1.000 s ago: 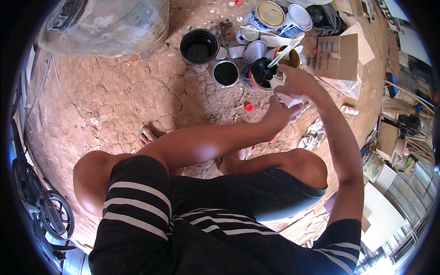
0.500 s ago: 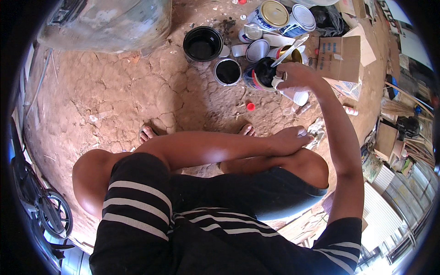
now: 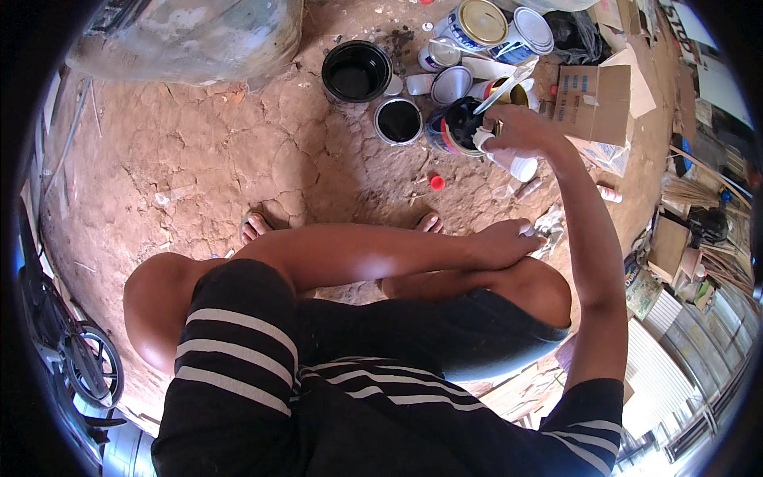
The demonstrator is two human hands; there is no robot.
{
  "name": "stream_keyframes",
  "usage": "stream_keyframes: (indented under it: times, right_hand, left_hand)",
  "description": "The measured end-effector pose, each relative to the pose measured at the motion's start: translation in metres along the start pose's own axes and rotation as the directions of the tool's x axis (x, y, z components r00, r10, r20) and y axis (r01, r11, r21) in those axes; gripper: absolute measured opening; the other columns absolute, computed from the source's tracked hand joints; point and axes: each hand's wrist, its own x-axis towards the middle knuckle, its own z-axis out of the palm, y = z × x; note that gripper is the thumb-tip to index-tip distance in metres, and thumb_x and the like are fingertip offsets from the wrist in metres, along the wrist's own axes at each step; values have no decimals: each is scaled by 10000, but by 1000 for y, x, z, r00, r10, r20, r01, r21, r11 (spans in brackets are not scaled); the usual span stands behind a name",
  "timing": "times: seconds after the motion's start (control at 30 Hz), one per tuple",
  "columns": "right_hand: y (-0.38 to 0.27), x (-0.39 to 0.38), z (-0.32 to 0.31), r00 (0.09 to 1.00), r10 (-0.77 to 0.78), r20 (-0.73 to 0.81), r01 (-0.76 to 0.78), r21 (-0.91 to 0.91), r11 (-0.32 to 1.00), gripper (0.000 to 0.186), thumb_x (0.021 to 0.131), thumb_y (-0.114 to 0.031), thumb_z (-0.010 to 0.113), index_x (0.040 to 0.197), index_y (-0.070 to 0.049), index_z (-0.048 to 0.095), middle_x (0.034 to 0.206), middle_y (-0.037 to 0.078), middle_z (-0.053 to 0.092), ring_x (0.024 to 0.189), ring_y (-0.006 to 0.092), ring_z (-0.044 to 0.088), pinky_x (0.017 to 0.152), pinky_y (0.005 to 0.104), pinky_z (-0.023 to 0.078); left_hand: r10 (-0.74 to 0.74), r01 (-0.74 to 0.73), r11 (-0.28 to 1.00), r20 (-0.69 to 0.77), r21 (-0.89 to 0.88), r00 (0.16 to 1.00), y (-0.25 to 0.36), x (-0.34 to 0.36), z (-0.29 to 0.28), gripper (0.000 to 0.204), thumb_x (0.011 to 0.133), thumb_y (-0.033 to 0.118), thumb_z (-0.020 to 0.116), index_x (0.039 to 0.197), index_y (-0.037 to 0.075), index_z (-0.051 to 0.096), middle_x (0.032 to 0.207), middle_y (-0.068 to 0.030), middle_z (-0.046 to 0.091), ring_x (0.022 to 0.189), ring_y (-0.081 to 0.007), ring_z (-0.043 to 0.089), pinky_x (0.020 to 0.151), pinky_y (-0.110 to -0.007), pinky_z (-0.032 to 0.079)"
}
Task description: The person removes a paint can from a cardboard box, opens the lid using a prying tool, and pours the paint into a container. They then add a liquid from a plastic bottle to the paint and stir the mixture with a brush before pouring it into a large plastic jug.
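At open can (image 3: 439, 133), tilted bottle (image 3: 515, 165)

Large dark letters stand on a white board (image 3: 715, 79) at the far right, partly cut off; small blue print marks the brown cardboard box (image 3: 586, 102) to the right of the cans, too fine to make out; a blue and white label with lettering wraps the gold-lidded can (image 3: 470, 28) at the far side; the white-lidded can (image 3: 524, 36) just to its right has a blue label, its print unclear; the open can of black (image 3: 459, 127), nearer, shows a coloured label, unreadable.
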Motion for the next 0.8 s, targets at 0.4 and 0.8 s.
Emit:
stream_keyframes:
  times: [0.4,0.8]
  right_hand:
    - [9,0,9,1000,22,9,-22,18,1000,473,724,-377,803,1056,-57,697,1085,175,716,1016,361,688,886,448,529]
    - [14,-7,12,999,47,2,-47,6,999,470,739,-410,784,1082,-101,695,1106,163,714,1045,365,679,900,451,525]
  left_hand:
    - [-47,45,998,37,37,998,0,0,-1,544,1009,482,542,1181,-26,635,1103,-233,688,1043,-310,657,927,-426,483]
    - [-67,65,996,42,63,997,-3,2,1,540,1006,480,545,1198,-16,637,1116,-234,689,1047,-319,659,934,-432,481]
